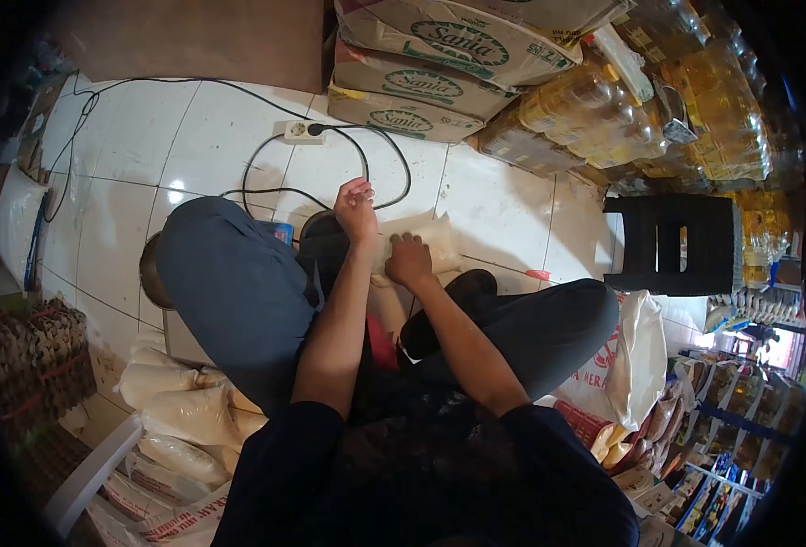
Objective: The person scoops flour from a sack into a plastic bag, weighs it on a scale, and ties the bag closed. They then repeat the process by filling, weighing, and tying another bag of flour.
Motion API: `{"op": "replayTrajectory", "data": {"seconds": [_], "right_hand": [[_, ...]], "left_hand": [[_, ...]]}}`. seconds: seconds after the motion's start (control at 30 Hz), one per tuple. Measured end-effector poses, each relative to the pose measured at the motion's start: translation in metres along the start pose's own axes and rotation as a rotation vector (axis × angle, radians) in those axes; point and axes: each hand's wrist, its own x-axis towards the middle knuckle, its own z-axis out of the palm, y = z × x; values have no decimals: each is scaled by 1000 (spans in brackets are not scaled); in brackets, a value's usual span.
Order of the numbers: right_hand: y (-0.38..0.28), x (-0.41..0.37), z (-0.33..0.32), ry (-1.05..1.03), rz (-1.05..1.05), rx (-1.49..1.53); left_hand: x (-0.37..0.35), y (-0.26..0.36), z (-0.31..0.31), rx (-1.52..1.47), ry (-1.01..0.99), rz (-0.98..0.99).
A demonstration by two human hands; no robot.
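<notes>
My left hand is raised over the floor in front of my left knee, its fingers curled in; what they hold, if anything, I cannot make out. My right hand rests with fingers spread on a clear plastic bag of pale contents, which lies on the tiles between my legs. Just below that hand a second pale bag shows partly, beside something red. Dark footwear sits close to my right wrist.
A white power socket with a looping black cable lies ahead. Stacked Sania cartons and wrapped bottles of yellow oil stand beyond. A black stool is at the right. Filled pale bags and egg trays lie left.
</notes>
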Motion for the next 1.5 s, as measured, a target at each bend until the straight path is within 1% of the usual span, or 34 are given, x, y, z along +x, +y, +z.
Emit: {"op": "replayTrajectory", "data": {"seconds": [0.03, 0.13, 0.23, 0.27, 0.37, 0.4, 0.5, 0.53, 0.63, 0.67, 0.7, 0.77, 0.8, 0.83, 0.9, 0.97, 1.0, 1.03, 1.1, 1.13, 1.17, 1.23, 1.27, 1.33, 1.37, 1.4, 1.43, 1.47, 1.5], "right_hand": [[1, -5, 6, 196, -61, -2], [13, -7, 24, 351, -142, -331], [28, -9, 34, 366, -186, -483], [30, -6, 37, 459, -231, -426], [43, 23, 38, 423, -270, -367], [45, 22, 34, 581, -320, -254], [57, 26, 9, 586, -263, 74], [60, 22, 1, 763, -315, 227], [78, 8, -40, 774, -132, 586], [83, 0, -54, 856, -162, 644], [93, 1, -65, 856, -184, 716], [92, -25, -97, 771, -310, 1028], [78, -57, -117, 769, -357, 1078], [64, -86, -134, 770, -403, 1133], [62, -112, -145, 801, -378, 1168], [50, -143, -155, 846, -360, 1223], [46, -155, -155, 883, -352, 1167], [47, -156, -152, 940, -366, 1081], [43, -171, -149, 893, -241, 912], [45, -167, -145, 880, -313, 947], [49, -165, -143, 866, -309, 889], [61, -159, -142, 824, -314, 901], [64, -153, -139, 867, -283, 834], [73, -143, -130, 950, -205, 703], [76, -138, -126, 804, -127, 701], [73, -135, -126, 602, -150, 862], [69, -131, -127, 394, -175, 1015], [64, -128, -124, 314, -245, 1182], [58, -134, -127, 372, -281, 1140]], "left_hand": [[0, -1, -1, -9, -2, 2], [5, -11, -2, -37, -12, 46], [1, -10, 2, -32, 14, 78], [1, -13, 0, -17, 19, 82], [6, -18, -2, -24, 53, 77], [6, -18, -3, -31, 60, 65], [9, -15, -5, -89, 102, 144], [0, 1, -5, -26, 112, 162], [6, -2, -7, 124, 213, 231], [4, -3, -8, 155, 159, 213], [1, -2, -4, 163, 42, 142], [-4, -2, 8, 186, -205, 0], [2, -16, 8, 238, -484, -10], [-18, 0, 21, 186, -624, -132], [-61, 71, 39, 166, -828, -171], [-67, 89, 49, 44, -924, -81], [-70, 95, 54, -23, -968, -36], [-73, 103, 58, 154, -987, 30], [-75, 116, 63, 502, -993, 180], [-76, 108, 61, 456, -976, 169], [-76, 102, 59, 349, -927, 52], [-76, 89, 51, 143, -819, -185], [-73, 79, 47, 106, -772, -214], [-61, 73, 42, 55, -683, -360], [-54, 70, 42, 27, -639, -429], [-55, 77, 42, -67, -633, -467], [-48, 71, 40, -144, -679, -515], [-43, 71, 38, -127, -701, -544], [-38, 71, 35, -109, -721, -572]]}}
